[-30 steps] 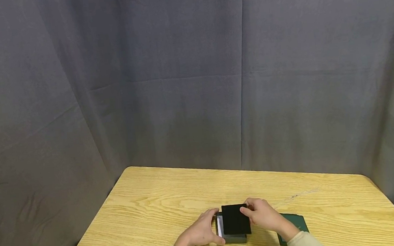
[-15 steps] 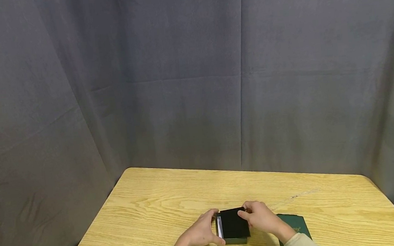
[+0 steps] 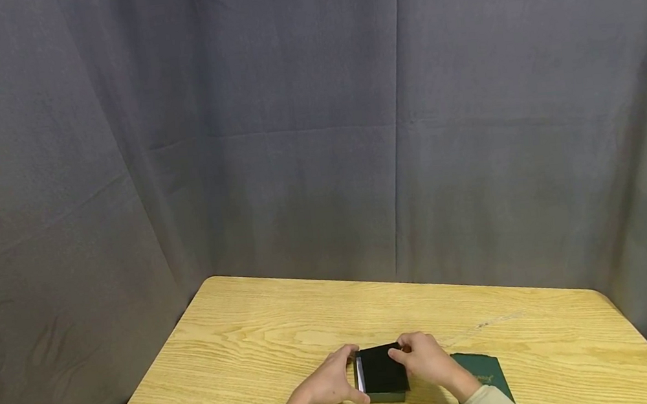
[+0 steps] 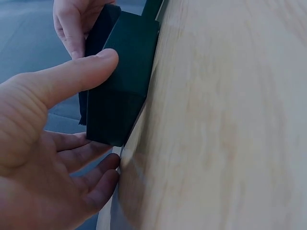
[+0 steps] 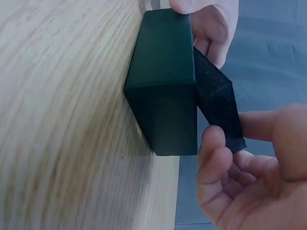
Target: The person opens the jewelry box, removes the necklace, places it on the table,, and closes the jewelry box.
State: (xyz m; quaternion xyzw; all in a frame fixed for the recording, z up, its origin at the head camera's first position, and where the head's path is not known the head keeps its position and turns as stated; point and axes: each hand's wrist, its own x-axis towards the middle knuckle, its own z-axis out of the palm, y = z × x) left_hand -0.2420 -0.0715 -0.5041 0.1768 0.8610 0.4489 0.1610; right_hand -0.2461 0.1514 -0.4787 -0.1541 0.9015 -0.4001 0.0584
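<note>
A small dark green box (image 3: 390, 397) stands on the table, with a strip of white inside along its left side. My left hand (image 3: 330, 379) grips it, thumb on the near side and fingers at the far side; the left wrist view has the thumb against the green wall (image 4: 125, 62). Over the opening lies a thin square black pad (image 3: 382, 370), whose right edge my right hand (image 3: 430, 359) pinches between thumb and fingers. In the right wrist view the pad (image 5: 218, 98) slants up out of the box, its held end raised above the rim.
Right of the box, partly behind the right forearm, is a flat dark green piece (image 3: 485, 372) with gold lettering. A thin silvery chain (image 3: 482, 326) stretches across the wooden table (image 3: 266, 337) beyond it. Grey curtains (image 3: 308, 164) hang behind the table.
My right hand has brought the black pad slightly left and down onto the box, turning it a little, so less of the white inside shows. My left hand has stayed on the box.
</note>
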